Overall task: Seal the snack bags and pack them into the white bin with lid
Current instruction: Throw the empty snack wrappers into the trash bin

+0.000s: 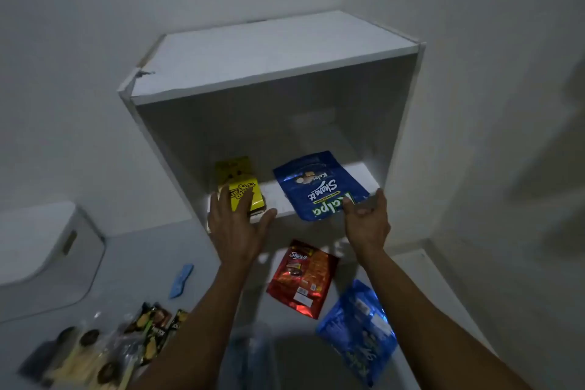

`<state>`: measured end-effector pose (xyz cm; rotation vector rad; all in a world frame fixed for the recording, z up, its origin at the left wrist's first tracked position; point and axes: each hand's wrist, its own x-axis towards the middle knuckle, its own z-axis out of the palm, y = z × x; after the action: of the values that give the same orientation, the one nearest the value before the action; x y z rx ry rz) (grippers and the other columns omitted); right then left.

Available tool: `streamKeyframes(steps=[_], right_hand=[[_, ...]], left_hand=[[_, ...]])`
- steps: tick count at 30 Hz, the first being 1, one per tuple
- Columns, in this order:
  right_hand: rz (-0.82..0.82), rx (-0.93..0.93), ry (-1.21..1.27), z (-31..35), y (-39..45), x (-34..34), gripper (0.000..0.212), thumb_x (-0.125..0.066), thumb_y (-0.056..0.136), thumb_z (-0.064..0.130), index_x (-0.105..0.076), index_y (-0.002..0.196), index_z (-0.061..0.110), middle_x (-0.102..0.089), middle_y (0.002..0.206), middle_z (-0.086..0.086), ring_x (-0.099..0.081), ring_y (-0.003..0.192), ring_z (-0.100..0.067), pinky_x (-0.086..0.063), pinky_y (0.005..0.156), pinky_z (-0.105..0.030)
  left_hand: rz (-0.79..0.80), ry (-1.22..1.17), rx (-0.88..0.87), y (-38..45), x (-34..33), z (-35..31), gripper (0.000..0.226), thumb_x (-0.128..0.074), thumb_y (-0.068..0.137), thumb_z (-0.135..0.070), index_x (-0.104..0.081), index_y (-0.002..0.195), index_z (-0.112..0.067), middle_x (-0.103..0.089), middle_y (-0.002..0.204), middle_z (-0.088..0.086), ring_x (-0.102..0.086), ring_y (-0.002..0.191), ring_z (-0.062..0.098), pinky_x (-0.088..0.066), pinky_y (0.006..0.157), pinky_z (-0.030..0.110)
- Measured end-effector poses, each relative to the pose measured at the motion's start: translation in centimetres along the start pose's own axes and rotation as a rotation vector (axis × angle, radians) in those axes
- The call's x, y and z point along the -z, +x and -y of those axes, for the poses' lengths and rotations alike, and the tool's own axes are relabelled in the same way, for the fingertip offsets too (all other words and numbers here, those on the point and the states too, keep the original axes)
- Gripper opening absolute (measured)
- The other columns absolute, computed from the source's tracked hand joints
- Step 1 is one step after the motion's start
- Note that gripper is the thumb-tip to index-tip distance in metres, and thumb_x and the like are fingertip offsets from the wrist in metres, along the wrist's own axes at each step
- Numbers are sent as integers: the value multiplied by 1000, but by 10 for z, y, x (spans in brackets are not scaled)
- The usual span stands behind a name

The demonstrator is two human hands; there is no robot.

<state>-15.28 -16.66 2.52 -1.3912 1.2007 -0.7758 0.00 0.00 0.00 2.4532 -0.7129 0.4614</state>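
A yellow snack bag (233, 171) and a blue Kalpa snack bag (316, 182) lie on the lower shelf of a white open cabinet (272, 54). My left hand (235, 226) rests with spread fingers over the front of the yellow bag. My right hand (367, 218) pinches the blue Kalpa bag's near right corner, thumb on top. The white bin with lid (47, 250) stands at the left, its lid on. A red snack bag (302, 277) and a second blue bag (357, 329) lie on the floor below my hands.
A blue clip (181, 280) lies on the floor between the bin and the cabinet. Several more snack packs (104, 348) sit in a pile at the bottom left. White walls close in behind and to the right of the cabinet.
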Motion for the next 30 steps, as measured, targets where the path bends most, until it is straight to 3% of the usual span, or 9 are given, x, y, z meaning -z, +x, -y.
streamKeyframes(steps=[2,4,7,15,20,24,27,30], right_hand=[[-26,0,25,1,2,-7,77,-69,91,31,-25,154,23,-65,94,-5,-59,104,-22,-39,94,-29],[-45,-23,67,-7,7,-15,71,-70,90,31,-33,150,24,-61,80,0,-58,92,-16,-42,98,-31],[-69,-29,96,-10,8,-27,62,-73,87,34,-46,141,23,-69,83,-5,-69,89,-24,-54,92,-41],[-203,-116,249,-8,11,-42,14,-77,84,15,-66,91,16,-73,83,-12,-70,67,-22,-59,63,-32],[-273,-154,282,-10,9,-38,8,-77,83,21,-73,85,15,-74,81,-10,-70,69,-23,-61,75,-50],[-353,-66,285,-6,-2,-25,9,-72,88,28,-71,80,25,-73,81,-2,-70,77,-22,-59,75,-53],[-383,4,313,2,-12,-7,15,-67,93,26,-67,78,23,-72,78,-2,-66,71,-17,-60,74,-50],[-432,97,323,10,-23,16,16,-65,94,26,-65,80,19,-70,74,-1,-64,64,-11,-60,67,-41]], left_hand=[[-5,-6,36,1,-2,1,60,-61,81,-65,-65,127,-26,-43,149,15,-32,139,40,-32,108,54],[-23,12,37,1,-7,3,54,-62,83,-64,-68,122,-27,-46,147,13,-35,137,40,-35,106,53],[-71,-18,38,4,-12,6,41,-66,85,-54,-74,112,-25,-53,141,11,-41,132,39,-39,100,49],[-202,-82,-11,1,-16,10,19,-70,86,-30,-79,99,-19,-67,122,8,-49,123,38,-46,88,48],[-289,-216,0,3,-17,13,13,-73,84,-21,-79,92,-13,-70,118,9,-50,125,37,-46,89,47],[-319,-375,11,6,-18,12,12,-71,86,-19,-79,90,-12,-69,118,8,-49,126,37,-47,93,44],[-273,-524,39,3,-11,1,12,-72,87,-14,-78,94,-7,-67,122,9,-45,132,37,-33,107,23],[-238,-697,119,-6,12,-19,14,-70,89,-13,-77,97,-3,-67,122,7,-45,132,34,-21,101,-1]])
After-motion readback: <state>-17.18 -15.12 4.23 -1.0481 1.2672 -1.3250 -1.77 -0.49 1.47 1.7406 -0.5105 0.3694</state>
